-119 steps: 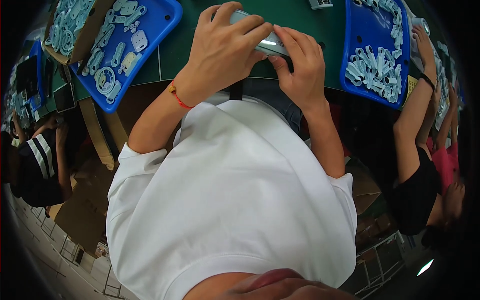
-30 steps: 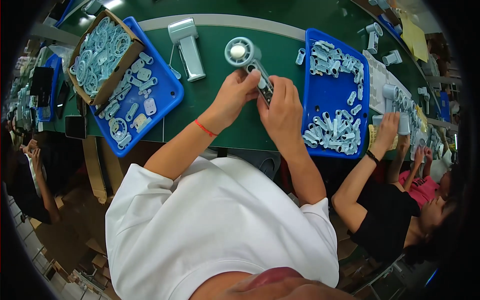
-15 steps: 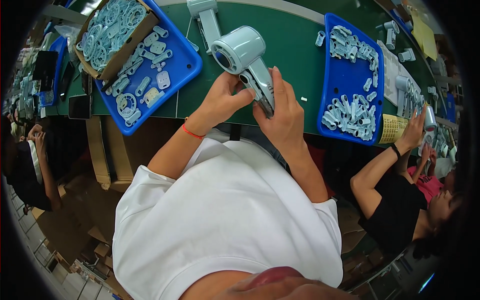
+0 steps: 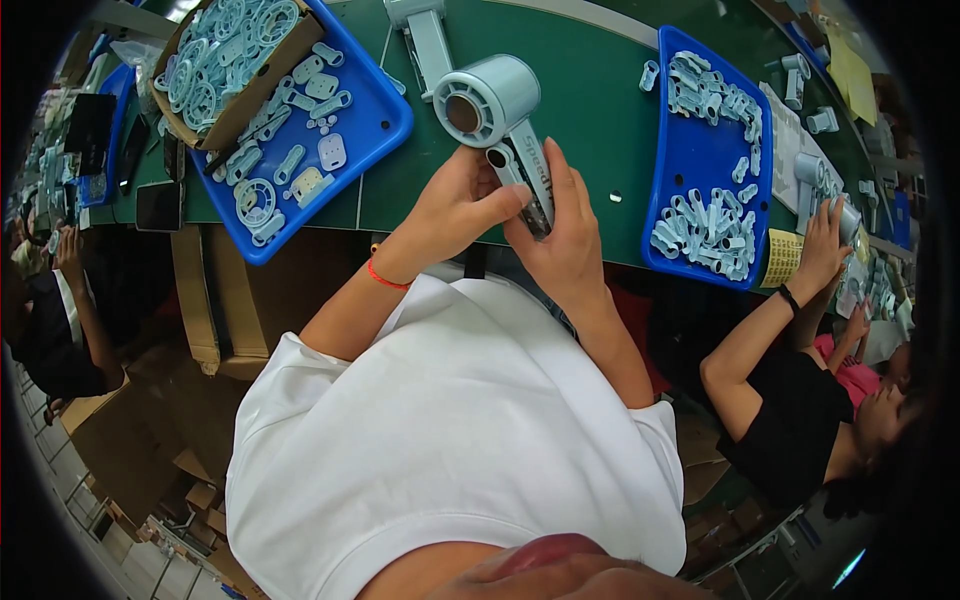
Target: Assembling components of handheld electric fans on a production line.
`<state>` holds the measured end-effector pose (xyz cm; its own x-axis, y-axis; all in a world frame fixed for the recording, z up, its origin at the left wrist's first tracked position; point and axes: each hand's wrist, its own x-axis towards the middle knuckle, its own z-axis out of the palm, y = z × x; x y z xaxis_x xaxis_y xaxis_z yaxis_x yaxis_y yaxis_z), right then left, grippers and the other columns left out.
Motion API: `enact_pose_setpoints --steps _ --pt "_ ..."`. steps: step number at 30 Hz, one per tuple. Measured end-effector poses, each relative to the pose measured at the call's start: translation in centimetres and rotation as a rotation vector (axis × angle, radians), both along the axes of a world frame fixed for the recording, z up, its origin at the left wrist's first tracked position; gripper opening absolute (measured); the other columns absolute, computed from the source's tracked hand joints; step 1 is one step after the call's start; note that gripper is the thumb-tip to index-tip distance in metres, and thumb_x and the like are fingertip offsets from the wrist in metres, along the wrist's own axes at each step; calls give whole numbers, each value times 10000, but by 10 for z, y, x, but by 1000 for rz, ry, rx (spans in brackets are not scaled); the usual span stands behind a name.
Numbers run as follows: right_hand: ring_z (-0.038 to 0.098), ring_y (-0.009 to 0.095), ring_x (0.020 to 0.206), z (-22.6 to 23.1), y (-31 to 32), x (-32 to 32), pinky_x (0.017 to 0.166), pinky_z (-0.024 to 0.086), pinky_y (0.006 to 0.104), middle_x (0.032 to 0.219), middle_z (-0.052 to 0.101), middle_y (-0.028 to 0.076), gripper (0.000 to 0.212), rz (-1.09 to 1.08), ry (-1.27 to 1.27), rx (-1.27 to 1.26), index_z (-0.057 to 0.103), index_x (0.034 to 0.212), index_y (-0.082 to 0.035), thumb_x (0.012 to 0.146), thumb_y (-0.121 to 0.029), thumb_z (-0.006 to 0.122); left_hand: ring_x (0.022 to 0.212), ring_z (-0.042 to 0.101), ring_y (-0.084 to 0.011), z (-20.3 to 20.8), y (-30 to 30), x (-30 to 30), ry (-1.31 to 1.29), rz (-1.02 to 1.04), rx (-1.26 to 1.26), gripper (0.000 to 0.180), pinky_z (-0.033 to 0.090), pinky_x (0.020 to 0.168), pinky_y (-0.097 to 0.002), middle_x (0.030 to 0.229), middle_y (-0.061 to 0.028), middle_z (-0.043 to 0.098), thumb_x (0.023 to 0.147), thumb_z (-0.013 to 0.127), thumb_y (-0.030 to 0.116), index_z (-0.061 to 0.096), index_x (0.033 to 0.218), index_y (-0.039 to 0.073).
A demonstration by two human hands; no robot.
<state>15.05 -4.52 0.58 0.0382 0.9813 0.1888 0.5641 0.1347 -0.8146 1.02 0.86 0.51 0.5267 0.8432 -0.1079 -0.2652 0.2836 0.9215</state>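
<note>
Between my hands is a pale blue handheld fan [image 4: 505,90], its round head pointing away from me and its handle toward me. A brown disc sits at the centre of the head's ribbed face. My right hand [image 4: 560,235] is closed round the handle's right side. With thumb and fingers, my left hand [image 4: 455,205] grips a narrow, slotted handle piece [image 4: 505,165] along the handle's left side. Dark inner parts show at the handle's lower end. Whether that piece is fully seated, I cannot tell. Just beyond lies another pale blue fan [image 4: 428,45] on the green table.
On the left, a blue tray [image 4: 375,120] bears loose pale blue parts and a cardboard box [image 4: 240,100] full of rings. A second blue tray [image 4: 665,130] on the right holds several small handle pieces. A small white bit [image 4: 615,197] lies nearby. Co-workers sit at both sides.
The fan has turned slightly, so its ribbed face and the handle's lettering show more. My left thumb has shifted a little right along the handle piece.
</note>
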Motion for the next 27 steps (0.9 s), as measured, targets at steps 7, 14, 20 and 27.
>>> enact_pose_setpoints --steps 7,14,20,27 --pt "559 304 1008 -4 -2 1 821 466 353 1165 502 204 711 41 71 -26 312 1354 13 739 -79 657 1006 551 -189 -9 -1 2 -19 51 -4 626 462 852 -319 1126 -124 520 777 707 188 362 1256 -19" --pt "492 205 1064 -13 3 -1 834 447 292 1177 495 145 690 214 629 -149 244 1388 12 756 -36 516 1004 544 -252 -1 -2 6 400 159 368 714 445 861 -360 1086 -148 538 678 765 228 392 1238 -13" --pt "502 158 951 -22 6 22 780 426 250 1085 524 107 484 235 541 -224 380 1298 41 826 -57 423 926 554 -225 0 -4 3 682 243 559 638 441 818 -328 1042 -121 556 685 764 150 451 1224 16" --pt "482 87 727 -30 10 13 649 414 242 852 558 34 419 37 709 -324 535 1127 10 930 -358 498 912 570 -231 -3 -4 0 659 100 531 570 468 761 -323 1018 -132 573 692 748 158 509 1186 5"
